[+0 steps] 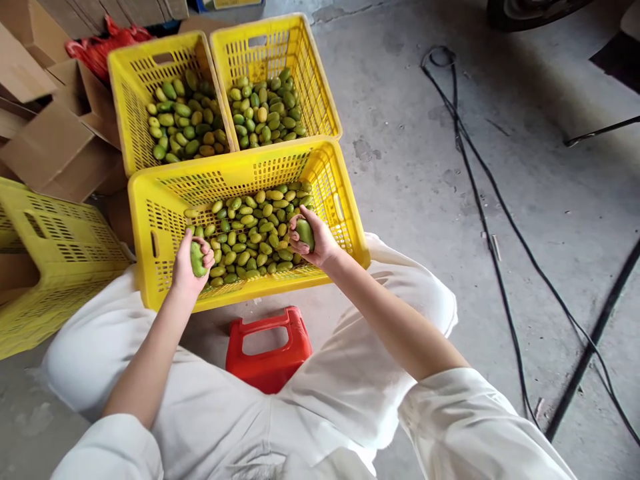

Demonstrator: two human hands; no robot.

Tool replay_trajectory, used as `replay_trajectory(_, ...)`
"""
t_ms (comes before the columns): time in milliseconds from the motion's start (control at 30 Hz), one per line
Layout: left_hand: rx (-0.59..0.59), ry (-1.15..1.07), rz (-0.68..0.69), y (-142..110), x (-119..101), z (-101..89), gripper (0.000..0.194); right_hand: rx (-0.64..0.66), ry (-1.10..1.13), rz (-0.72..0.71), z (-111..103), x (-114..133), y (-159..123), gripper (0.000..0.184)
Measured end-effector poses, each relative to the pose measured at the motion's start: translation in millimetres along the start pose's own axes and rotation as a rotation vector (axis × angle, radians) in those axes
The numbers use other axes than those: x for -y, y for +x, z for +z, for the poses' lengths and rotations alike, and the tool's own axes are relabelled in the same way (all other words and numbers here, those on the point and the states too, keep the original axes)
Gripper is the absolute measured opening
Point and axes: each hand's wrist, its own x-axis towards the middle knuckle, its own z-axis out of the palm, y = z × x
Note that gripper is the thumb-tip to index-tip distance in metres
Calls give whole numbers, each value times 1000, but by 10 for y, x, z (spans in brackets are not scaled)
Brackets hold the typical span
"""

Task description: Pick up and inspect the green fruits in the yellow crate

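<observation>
My left hand is closed around a green mango, above the left front part of the near yellow crate. In my right hand is another green mango, gripped over the right side of the same crate. Beneath both hands, many small green and yellowish mangoes lie loose in this crate. Two more yellow crates stand behind it: the back left crate and the back right crate, each partly filled with similar mangoes.
A red plastic stool is between my knees. Cardboard boxes and a red bag lie at the left, near another yellow crate. Black cables run over the concrete floor at the right, with a wheel beyond.
</observation>
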Motion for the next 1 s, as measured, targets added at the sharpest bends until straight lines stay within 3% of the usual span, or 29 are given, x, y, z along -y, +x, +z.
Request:
replay_trajectory(200,47,-38,-125,-27,-62,-31,66,-35,74,23,-31,20,12,44)
replay_trajectory(267,63,-61,-137,-25,-42,-30,60,-103,135,-5,8,44,4,33)
replay_trajectory(367,104,-87,-111,-4,15,-37,27,-166,169,-34,80,63,-10,19)
replay_trajectory(600,240,-73,-73,46,105,-123,23,-116,81,-118,164,30,-59,42)
replay_trajectory(767,146,-78,-121,12,72,-76,16,-114,36,-51,146,72,-70,44)
replay_trajectory(867,147,-101,-157,-6,31,-22,11,-130,6,10,123,95,-74,45)
replay_trajectory(1000,137,-102,-168,-1,-11,-13,35,-135,-84,69,125,90,-91,48)
